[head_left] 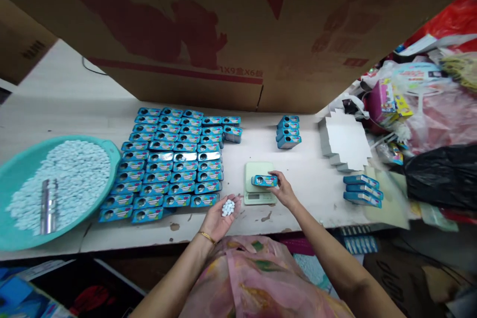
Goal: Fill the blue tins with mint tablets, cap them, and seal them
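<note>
My left hand (pixel 215 220) lies palm up and cupped, holding a small heap of pale mints (pixel 228 207). Between the thumb and fingers of my right hand (pixel 284 191) is a small blue tin (pixel 264 180), gripped by its right end. That tin is over the plate of a pale green kitchen scale (pixel 259 168); whether it rests on the plate I cannot tell. Rows of similar blue tins (pixel 167 176) stand to the left of the scale. At the far left, a turquoise basin (pixel 115 156) contains a large pile of the same mints, with a shiny metal cylinder (pixel 49 207) on top.
A big cardboard box (pixel 208 25) walls off the table's back. Further tins (pixel 288 133) form a short row behind the scale, and a few lie at right (pixel 362 190). Beyond a white card stack (pixel 346 140) are plastic bags (pixel 443 174) and clutter.
</note>
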A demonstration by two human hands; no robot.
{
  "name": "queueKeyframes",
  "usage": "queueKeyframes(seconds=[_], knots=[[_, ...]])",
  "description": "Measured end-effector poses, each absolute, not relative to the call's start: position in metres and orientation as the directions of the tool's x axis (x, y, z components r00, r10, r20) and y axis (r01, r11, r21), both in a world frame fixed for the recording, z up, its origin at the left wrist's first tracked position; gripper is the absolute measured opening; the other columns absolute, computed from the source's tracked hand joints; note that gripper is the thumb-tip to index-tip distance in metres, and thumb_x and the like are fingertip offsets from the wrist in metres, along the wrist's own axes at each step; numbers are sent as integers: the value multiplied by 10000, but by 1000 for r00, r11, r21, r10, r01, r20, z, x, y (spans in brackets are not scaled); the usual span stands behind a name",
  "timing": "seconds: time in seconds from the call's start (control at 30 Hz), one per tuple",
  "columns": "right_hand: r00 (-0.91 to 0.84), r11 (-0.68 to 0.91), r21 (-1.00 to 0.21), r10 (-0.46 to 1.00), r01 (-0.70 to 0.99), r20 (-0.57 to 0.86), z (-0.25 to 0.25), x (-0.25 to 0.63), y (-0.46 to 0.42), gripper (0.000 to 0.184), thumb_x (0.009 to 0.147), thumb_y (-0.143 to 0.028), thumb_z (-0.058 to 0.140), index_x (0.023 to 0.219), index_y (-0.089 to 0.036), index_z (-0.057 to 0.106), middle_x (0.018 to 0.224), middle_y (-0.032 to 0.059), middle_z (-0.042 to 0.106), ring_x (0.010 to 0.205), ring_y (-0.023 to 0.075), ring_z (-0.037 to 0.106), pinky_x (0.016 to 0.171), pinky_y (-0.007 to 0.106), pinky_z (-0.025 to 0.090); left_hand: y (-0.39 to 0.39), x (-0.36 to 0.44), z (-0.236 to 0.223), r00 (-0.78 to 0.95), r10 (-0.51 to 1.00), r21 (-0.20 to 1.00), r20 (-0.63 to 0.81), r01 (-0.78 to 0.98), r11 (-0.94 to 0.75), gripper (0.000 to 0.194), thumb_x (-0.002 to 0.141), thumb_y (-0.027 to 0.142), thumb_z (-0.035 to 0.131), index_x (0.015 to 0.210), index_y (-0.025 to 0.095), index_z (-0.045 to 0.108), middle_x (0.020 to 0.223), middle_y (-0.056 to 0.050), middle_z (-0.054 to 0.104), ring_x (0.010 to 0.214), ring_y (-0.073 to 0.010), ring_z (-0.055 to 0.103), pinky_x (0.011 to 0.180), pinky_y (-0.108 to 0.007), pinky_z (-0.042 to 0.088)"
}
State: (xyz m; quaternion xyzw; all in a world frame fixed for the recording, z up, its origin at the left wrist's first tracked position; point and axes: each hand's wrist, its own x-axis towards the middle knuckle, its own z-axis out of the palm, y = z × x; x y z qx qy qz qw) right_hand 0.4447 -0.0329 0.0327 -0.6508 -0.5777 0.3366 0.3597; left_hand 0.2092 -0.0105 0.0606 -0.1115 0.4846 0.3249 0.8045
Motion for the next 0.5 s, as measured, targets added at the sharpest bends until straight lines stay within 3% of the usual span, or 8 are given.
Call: queueKeyframes(seconds=[0.07,0.17,0.3,0.4,0.5], knots=[[41,43,-767,995,640,90,52,438,-45,512,694,-242,544,1167,-178,361,1160,95,430,1076,213,391,887,387,335,-18,205,63,334,401,132,-853,-605,785,140,737,117,471,795,53,582,783,-126,621,764,-172,597,697,-289,503],[-156,235,-636,972,735,178,81,403,-64,418,763,-209,473,1170,-202,377,1146,88,441,1076,199,375,900,389,315,-28,203,65,392,368,106,-843,-549,829,164,742,107,457,841,53,576,811,-131,624,784,-179,596,709,-293,495],[-403,348,-528,915,774,12,95,343,-75,346,788,-185,443,1131,-156,403,1027,97,488,922,185,434,785,329,390,-39,204,66,449,316,63,-836,-493,868,140,753,92,427,758,80,566,673,-63,617,612,-117,592,620,-234,495],[-432,345,-462,897,817,-94,91,324,-76,295,785,-167,459,1074,-123,421,925,87,495,854,177,431,736,299,400,-45,201,66,431,267,34,-862,-476,879,139,756,90,413,711,98,544,627,-42,604,579,-107,586,629,-235,493],[-458,351,-476,880,807,-127,87,325,-78,239,778,-193,487,1004,-131,440,874,60,486,836,164,430,695,261,407,-49,194,67,443,225,-2,-868,-456,890,122,757,108,414,744,105,536,643,-45,610,607,-127,598,655,-271,494]])
